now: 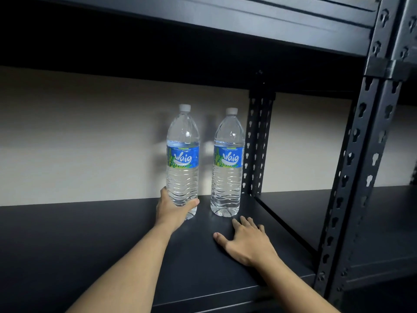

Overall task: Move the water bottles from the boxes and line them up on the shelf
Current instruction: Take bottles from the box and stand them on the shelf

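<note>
Two clear water bottles with blue labels and white caps stand upright on the black shelf board (79, 240). My left hand (173, 210) is wrapped around the bottom of the left bottle (183, 159). The right bottle (228, 163) stands free a short gap to its right, close to the rear upright. My right hand (246, 241) lies flat on the shelf just in front of the right bottle, fingers spread, holding nothing. No boxes are in view.
A black perforated upright (257, 143) rises right behind the right bottle. A thicker front post (354, 177) stands at the right, with another shelf bay (383, 222) beyond it. The upper shelf (203, 30) hangs overhead. A pale wall (79, 136) backs the shelf.
</note>
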Tool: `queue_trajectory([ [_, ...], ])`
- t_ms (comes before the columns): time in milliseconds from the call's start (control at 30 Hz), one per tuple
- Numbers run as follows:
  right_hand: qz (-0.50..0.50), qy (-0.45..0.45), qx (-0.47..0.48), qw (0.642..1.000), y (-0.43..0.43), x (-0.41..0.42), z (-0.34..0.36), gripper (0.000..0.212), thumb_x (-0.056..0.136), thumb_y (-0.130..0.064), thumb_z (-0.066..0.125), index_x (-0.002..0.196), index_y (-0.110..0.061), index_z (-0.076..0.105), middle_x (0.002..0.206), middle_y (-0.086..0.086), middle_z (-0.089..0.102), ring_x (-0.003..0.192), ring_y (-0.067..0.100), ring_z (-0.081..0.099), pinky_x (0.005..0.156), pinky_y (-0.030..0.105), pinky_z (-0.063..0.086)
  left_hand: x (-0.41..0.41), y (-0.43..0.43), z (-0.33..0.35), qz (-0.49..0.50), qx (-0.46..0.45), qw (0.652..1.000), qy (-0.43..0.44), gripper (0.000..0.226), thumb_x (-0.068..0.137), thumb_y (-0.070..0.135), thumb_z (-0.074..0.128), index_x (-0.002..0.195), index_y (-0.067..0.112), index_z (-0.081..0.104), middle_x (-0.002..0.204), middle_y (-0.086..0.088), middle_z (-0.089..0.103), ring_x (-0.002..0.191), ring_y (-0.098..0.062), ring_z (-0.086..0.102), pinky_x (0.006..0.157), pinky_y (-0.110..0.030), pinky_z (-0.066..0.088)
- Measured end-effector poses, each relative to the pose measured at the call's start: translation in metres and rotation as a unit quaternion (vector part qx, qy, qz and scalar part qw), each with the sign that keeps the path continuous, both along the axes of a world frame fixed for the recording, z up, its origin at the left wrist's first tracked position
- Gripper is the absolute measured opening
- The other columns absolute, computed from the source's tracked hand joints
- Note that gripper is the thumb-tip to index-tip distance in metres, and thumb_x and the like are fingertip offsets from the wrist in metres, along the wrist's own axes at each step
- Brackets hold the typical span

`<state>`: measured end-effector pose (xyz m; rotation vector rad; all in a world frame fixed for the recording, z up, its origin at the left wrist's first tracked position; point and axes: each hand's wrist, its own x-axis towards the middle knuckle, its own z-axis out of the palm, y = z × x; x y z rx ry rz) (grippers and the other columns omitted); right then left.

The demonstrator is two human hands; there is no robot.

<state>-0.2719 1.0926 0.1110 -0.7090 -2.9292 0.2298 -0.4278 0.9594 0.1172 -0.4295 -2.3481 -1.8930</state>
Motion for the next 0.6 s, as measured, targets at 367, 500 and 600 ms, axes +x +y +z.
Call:
queue_trajectory([
  [367,-0.001,-0.002,0.003,1.000,0.0000,-0.0002,-0.0002,0.087,0.089,-0.074,0.030,0.152,-0.015,0.031,0.161,0.009,0.026,0.151,0.025,0.013,0.121,0.044,0.012,-0.0057,-0.0002,-0.0045,-0.011,-0.003,1.000,0.005,0.083,0.069,0.037,0.086,0.134,0.020,0.037,0.129,0.001,0.056,0.115,-0.018,0.053,0.085,-0.024,0.039],
  [500,-0.002,-0.003,0.000,1.000,0.0006,-0.0007,-0.0009,0.088,0.089,-0.075,0.030,0.153,-0.015,0.030,0.162,0.009,0.023,0.152,0.024,0.010,0.121,0.045,0.011,-0.0055,0.0003,-0.0047,-0.012,-0.003,1.000,0.011,0.082,0.069,0.036,0.086,0.134,0.020,0.038,0.128,0.001,0.056,0.109,-0.015,0.052,0.082,-0.023,0.039],
  [600,-0.002,-0.003,0.000,1.000,0.0002,-0.0009,-0.0009,0.088,0.089,-0.075,0.030,0.153,-0.015,0.030,0.163,0.009,0.022,0.152,0.024,0.010,0.121,0.045,0.011,-0.0041,0.0008,-0.0042,-0.007,-0.004,1.000,0.013,0.082,0.069,0.035,0.086,0.134,0.019,0.037,0.129,-0.001,0.055,0.111,-0.016,0.051,0.082,-0.023,0.038],
])
